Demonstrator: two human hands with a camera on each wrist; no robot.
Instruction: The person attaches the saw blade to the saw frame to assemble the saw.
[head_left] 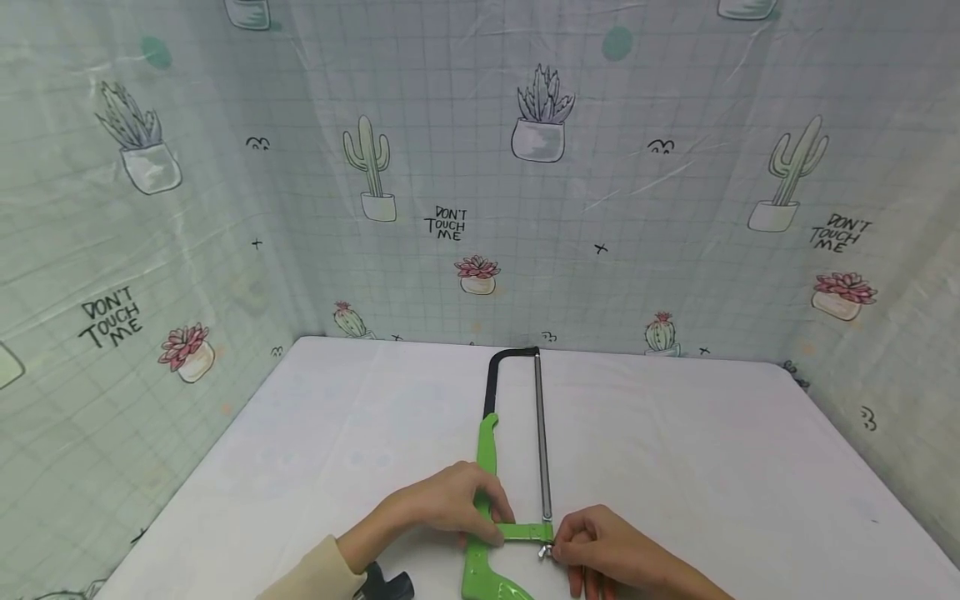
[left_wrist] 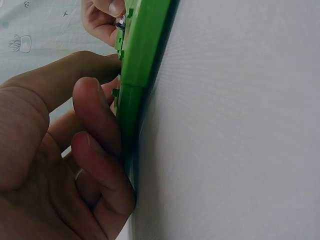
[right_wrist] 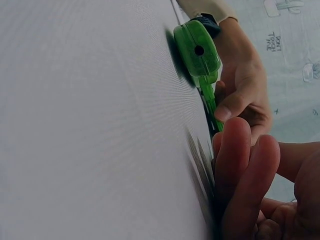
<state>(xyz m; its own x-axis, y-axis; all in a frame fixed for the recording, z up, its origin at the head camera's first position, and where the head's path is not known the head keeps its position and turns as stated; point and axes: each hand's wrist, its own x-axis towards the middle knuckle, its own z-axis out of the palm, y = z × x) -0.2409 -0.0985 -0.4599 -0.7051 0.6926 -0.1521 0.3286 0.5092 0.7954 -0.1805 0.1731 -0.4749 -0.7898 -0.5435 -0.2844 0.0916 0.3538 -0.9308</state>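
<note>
A hacksaw lies flat on the white table, with a green and black frame [head_left: 487,446] and a thin grey blade [head_left: 542,442] along its right side. My left hand [head_left: 456,498] holds the green frame where the short cross arm [head_left: 522,532] branches off. At the end of that arm sits a small silver wing nut [head_left: 545,552]. The right hand [head_left: 609,548] pinches at this wing nut with thumb and forefinger. In the left wrist view the green frame [left_wrist: 145,45] passes beside my curled fingers. The right wrist view shows the green handle [right_wrist: 197,47] end-on; the nut is hidden there.
A dark object [head_left: 388,586] shows beside the left sleeve, partly cut off by the lower edge. The white table [head_left: 675,433] reaches back to a cloth [head_left: 480,175] printed with cacti, which hangs behind and along both sides.
</note>
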